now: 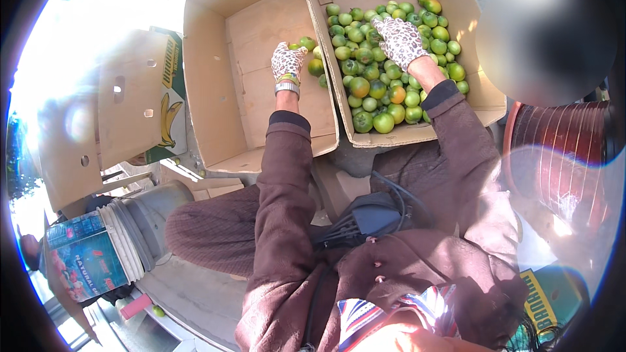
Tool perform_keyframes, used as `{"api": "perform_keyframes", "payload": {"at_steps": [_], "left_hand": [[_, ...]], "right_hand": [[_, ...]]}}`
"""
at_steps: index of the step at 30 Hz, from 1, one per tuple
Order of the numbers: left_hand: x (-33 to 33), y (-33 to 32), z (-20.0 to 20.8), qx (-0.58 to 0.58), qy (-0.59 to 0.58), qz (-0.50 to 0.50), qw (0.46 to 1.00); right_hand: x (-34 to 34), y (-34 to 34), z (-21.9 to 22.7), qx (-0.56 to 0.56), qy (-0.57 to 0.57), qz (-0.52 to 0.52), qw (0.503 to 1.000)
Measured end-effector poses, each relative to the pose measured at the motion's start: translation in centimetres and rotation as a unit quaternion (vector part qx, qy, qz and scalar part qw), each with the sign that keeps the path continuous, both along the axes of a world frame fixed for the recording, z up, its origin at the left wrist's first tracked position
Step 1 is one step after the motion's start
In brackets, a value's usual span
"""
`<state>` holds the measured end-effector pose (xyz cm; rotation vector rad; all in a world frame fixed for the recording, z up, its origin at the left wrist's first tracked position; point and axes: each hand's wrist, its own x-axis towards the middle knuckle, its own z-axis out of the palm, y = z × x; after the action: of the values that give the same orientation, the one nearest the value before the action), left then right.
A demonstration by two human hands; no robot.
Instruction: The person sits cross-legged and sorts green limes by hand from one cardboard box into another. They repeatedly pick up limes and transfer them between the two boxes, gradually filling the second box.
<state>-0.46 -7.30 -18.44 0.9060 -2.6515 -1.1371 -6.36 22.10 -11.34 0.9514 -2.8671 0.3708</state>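
Observation:
Two open cardboard boxes stand side by side in front of me. Many green tomatoes, some turning orange, fill much of the right box. Over this pile, my right hand, in a spotted glove, curls its fingers round a green tomato, partly hidden by the glove. Inside the left box, my left hand, gloved alike and with a watch at the wrist, closes on a green tomato. A few more tomatoes lie beside it, against the wall between the boxes.
At the left are another cardboard box with a banana print and a grey bucket by a blue printed container. A reddish ribbed basket or tub stands at the right. A dark pouch with cords lies at my lap.

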Motion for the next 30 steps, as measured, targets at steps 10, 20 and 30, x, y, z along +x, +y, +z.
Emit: {"api": "perform_keyframes", "payload": {"at_steps": [10, 20, 30], "left_hand": [[-1.0, -0.9, -5.0, 0.122, -0.120, -0.059, 0.983], [0.2, -4.2, -4.3, -0.047, -0.126, -0.067, 0.989], [-1.0, 6.7, 15.5, 0.292, 0.311, -0.109, 0.898]], "right_hand": [[0.2, -1.0, -0.8, 0.038, -0.063, -0.025, 0.997], [-0.1, -2.1, 0.1, 0.017, -0.128, -0.038, 0.991], [0.8, -2.5, 5.8, -0.311, 0.078, 0.006, 0.947]]}}
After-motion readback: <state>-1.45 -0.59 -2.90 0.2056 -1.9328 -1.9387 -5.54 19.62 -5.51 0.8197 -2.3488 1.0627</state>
